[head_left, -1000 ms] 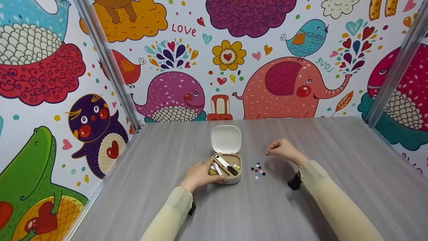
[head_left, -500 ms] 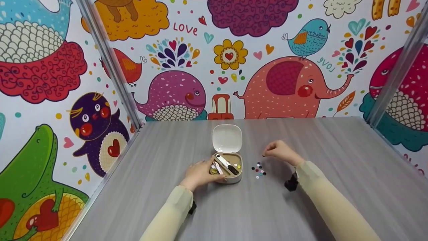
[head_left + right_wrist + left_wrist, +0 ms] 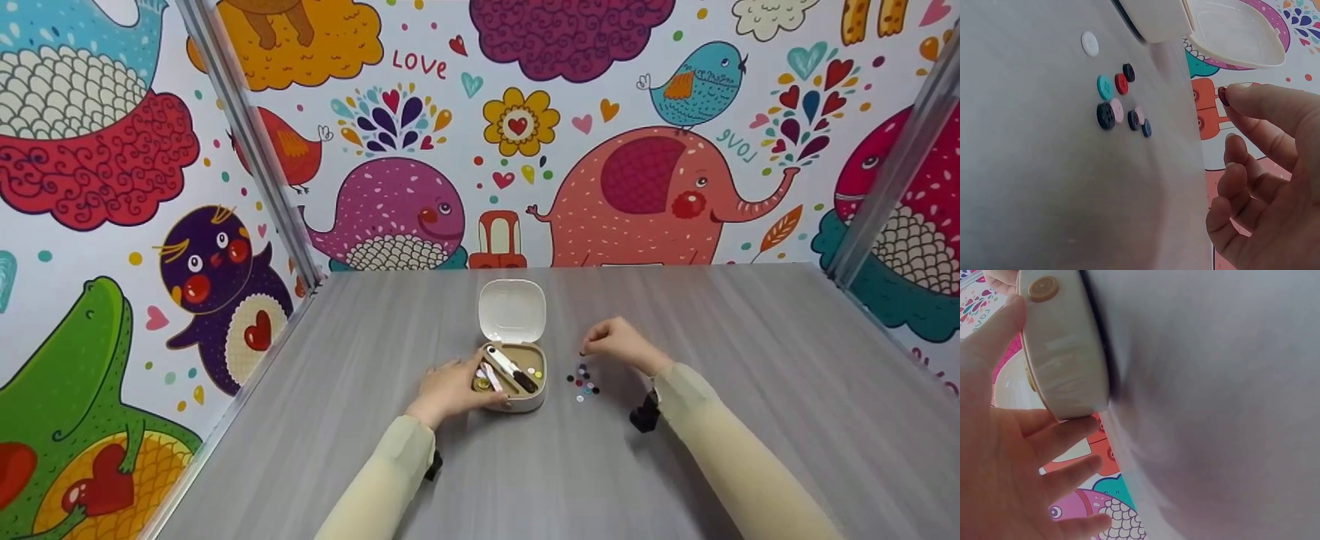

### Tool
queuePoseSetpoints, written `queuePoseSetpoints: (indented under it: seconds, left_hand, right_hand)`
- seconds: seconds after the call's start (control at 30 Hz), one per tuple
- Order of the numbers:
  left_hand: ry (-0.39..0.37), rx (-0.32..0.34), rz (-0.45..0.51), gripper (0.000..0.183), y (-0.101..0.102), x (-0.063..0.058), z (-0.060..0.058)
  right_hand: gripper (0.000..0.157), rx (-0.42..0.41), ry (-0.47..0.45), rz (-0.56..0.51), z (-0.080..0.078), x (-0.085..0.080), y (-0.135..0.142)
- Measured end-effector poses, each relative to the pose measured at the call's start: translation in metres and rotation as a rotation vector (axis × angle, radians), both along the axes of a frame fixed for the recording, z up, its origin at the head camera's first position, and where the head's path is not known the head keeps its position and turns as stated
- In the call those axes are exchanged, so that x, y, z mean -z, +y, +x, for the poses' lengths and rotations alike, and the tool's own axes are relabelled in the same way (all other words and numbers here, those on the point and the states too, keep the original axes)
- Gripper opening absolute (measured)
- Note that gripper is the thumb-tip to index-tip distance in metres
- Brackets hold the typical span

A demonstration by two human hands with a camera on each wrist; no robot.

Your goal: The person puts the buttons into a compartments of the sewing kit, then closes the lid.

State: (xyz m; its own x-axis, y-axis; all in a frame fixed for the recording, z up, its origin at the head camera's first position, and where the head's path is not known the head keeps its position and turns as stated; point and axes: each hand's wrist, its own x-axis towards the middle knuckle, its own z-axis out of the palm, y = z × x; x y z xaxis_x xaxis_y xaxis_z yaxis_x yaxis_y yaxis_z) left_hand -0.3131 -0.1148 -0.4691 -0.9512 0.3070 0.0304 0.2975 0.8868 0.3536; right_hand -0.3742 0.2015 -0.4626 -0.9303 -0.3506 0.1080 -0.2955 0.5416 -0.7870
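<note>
A white box [image 3: 531, 403] with a raised lid [image 3: 513, 310] stands on the table. My left hand [image 3: 452, 390] holds its left side, thumb at the front, fingers spread along the side. In the box lie a white-and-black tool [image 3: 511, 368], small buttons [image 3: 535, 373] on the right and a gold round piece [image 3: 481, 383] on the left. My right hand [image 3: 619, 343] pinches a dark red button [image 3: 1223, 96] between thumb and index finger, above the table. Close below it lie several loose buttons [image 3: 1105, 87], white, turquoise, red, pink and dark.
The grey wood-look table [image 3: 360, 345] runs back to printed walls [image 3: 525, 112] with cartoon animals. Metal posts [image 3: 251, 142] stand at the corners. A brown button [image 3: 1043, 288] is fixed on the box's front.
My right hand has moved left and slightly down, nearer the loose buttons, with the button still pinched. The left hand stays at the box. The view has shifted slightly.
</note>
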Motion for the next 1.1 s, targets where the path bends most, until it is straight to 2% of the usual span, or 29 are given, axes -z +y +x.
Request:
queuePoseSetpoints:
  seconds: [0.47,0.73,1.1]
  left_hand:
    - [0.004,0.003,0.016,0.099,0.000,-0.001,0.000]
    - [0.006,0.008,0.039,0.096,0.000,-0.001,0.002]
    - [0.010,0.003,0.024,0.094,0.000,-0.002,0.003]
  right_hand:
    - [0.009,-0.051,-0.013,-0.022,-0.003,0.004,-0.014]
    - [0.008,-0.043,-0.005,-0.004,-0.003,0.004,-0.022]
    - [0.008,-0.049,-0.044,-0.012,-0.001,0.001,-0.032]
